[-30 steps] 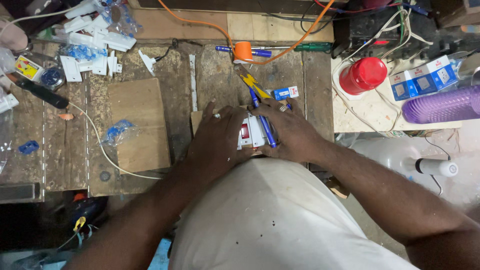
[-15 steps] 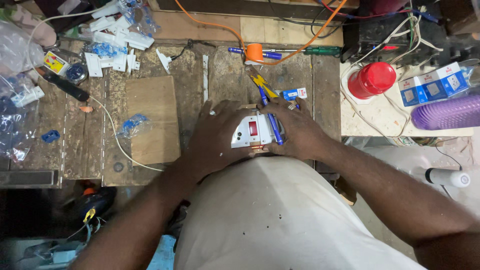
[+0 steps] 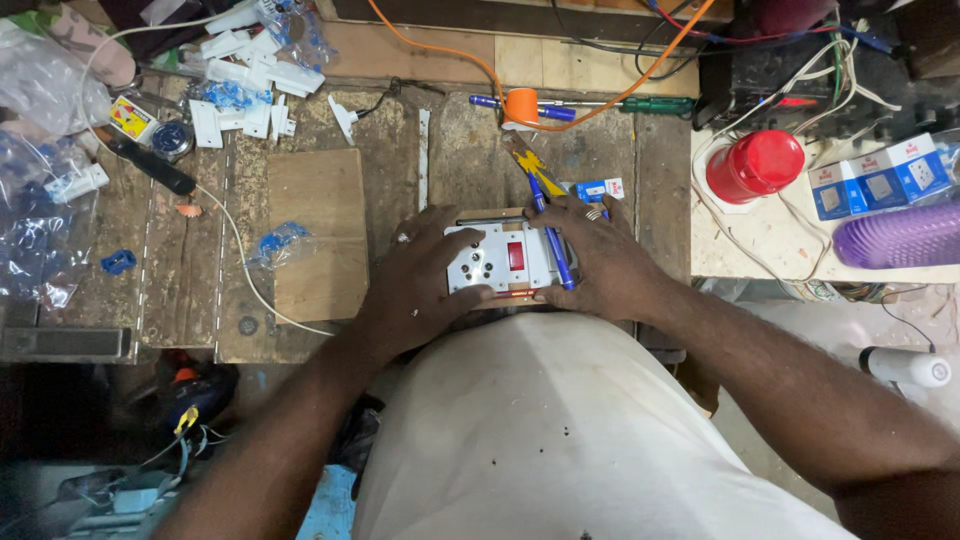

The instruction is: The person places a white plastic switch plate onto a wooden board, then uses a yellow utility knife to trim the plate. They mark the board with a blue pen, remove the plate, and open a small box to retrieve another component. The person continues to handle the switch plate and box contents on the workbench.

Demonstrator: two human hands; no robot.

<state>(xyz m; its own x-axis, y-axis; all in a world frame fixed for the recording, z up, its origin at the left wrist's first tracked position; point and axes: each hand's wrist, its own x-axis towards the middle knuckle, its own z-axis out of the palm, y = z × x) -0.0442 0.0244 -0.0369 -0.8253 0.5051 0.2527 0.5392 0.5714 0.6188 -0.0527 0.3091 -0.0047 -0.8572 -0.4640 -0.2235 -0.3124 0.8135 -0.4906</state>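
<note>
Left hand: your left hand (image 3: 420, 285) lies flat over the left end of the white switch-and-socket plate (image 3: 497, 262), fingers spread and curled down over its edge, thumb along the near side. It pins the plate more than it grips it, and that looks like the reason for the broad hold.

Right hand: your right hand (image 3: 600, 265) closes over the plate's right end and traps a blue screwdriver (image 3: 550, 235) between the fingers, its shaft lying across the plate. Keeping the tool in the hand seems meant to save putting it down.

Plate: it sits face up, socket holes and red rocker switch (image 3: 516, 256) showing, on a small wooden block (image 3: 500, 296) at the near edge of the workbench (image 3: 470, 140), close against your body. The block appears to serve as its backing.

Both hands together: they press from opposite ends, so the plate probably cannot slide on the block.

Nearby: a yellow-handled tool (image 3: 527, 160) lies just beyond the plate, an orange tape roll (image 3: 520, 105) farther back.

Left of bench: a plywood board (image 3: 318, 232) with a white wire (image 3: 235, 250) crossing its corner, well apart from your hands.

Right side: a red lidded jar (image 3: 755, 165) beside small blue-and-white boxes (image 3: 880, 180).
</note>
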